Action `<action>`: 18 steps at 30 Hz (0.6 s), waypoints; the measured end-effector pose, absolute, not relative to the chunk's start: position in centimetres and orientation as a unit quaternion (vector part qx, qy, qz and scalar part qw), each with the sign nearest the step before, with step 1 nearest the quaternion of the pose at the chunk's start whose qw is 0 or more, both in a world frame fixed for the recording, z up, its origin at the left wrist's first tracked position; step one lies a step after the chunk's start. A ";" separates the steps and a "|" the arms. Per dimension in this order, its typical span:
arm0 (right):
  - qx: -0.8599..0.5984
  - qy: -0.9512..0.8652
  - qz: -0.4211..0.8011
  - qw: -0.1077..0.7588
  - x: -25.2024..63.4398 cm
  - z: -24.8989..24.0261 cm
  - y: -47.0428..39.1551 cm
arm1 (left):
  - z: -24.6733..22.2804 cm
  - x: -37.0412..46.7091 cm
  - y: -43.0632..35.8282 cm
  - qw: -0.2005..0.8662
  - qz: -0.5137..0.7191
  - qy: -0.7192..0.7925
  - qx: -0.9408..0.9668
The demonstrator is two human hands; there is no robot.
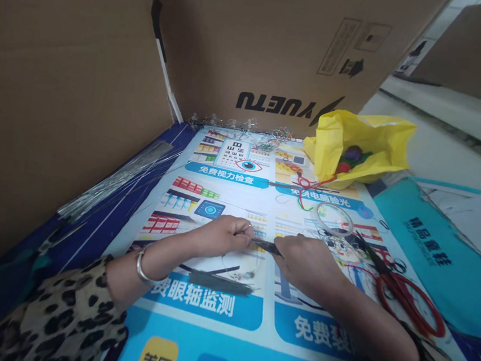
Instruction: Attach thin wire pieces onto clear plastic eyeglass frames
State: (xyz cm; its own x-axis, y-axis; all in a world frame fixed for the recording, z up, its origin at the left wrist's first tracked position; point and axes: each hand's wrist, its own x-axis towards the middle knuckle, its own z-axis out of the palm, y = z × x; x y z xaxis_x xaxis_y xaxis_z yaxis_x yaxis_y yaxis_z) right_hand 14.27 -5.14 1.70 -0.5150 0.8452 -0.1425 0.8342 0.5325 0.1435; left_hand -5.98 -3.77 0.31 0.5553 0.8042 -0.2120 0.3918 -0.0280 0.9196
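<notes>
My left hand point(223, 237) is closed in a pinch on a thin wire, most of it hidden by the fingers. Wrapped around the handles of dark pliers point(267, 245), my right hand point(307, 263) keeps their narrow jaws against the left fingertips. Below the hands lies a bundle of short dark wires point(220, 282), beside a small wire piece with clear beads point(243, 275). To the right of my right hand rest scissors with red handles point(407, 301). A clear roll of tape point(333, 219) lies just beyond that hand.
A yellow bag point(328, 149) with coloured bundles stands at the back right, red cord point(308, 184) in front. Cardboard walls point(245, 45) rise behind and left. Long silver wires point(115, 177) and a teal-handled tool point(44, 249) lie left. Tangled wire pieces point(245, 129) line the back.
</notes>
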 end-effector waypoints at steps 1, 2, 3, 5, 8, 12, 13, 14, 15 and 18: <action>0.485 0.868 0.029 0.101 14.3 1.7 -5.2 | 0.3 -6.0 -3.8 0.546 0.188 0.433 0.692; 0.488 0.866 0.029 0.104 14.2 1.7 -5.2 | 0.3 -6.0 -3.8 0.544 0.190 0.433 0.693; 0.491 0.864 0.028 0.108 14.2 1.7 -5.2 | 0.2 -5.9 -3.8 0.545 0.191 0.432 0.693; 0.494 0.862 0.025 0.111 14.2 1.6 -5.2 | 0.1 -5.9 -3.8 0.547 0.198 0.435 0.687; 0.497 0.862 0.020 0.099 14.2 1.3 -5.1 | 0.0 -5.8 -3.9 0.561 0.216 0.447 0.662; 0.490 0.869 -0.014 0.069 14.7 1.2 -4.7 | 0.3 -5.7 -3.8 0.596 0.242 0.455 0.616; 0.485 0.872 -0.029 0.064 15.0 1.3 -4.5 | 0.3 -5.7 -3.7 0.602 0.247 0.459 0.605; 0.479 0.874 -0.046 0.060 15.3 1.5 -4.3 | 0.4 -5.8 -3.6 0.604 0.250 0.464 0.597; 0.473 0.877 -0.065 0.056 15.6 1.8 -4.1 | 0.5 -5.8 -3.5 0.605 0.252 0.469 0.592; 0.486 0.865 -0.127 0.009 16.2 2.5 -3.6 | 0.6 -5.9 -3.3 0.604 0.258 0.473 0.587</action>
State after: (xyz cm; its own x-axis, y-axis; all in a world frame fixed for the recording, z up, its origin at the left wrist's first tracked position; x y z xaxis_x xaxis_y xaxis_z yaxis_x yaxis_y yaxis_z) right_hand 16.23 -3.57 2.53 -0.5268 0.8387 -0.1384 0.8431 0.4949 -0.2101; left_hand -5.85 -3.33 0.63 0.4190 0.8674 -0.2684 0.2446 0.1768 0.9534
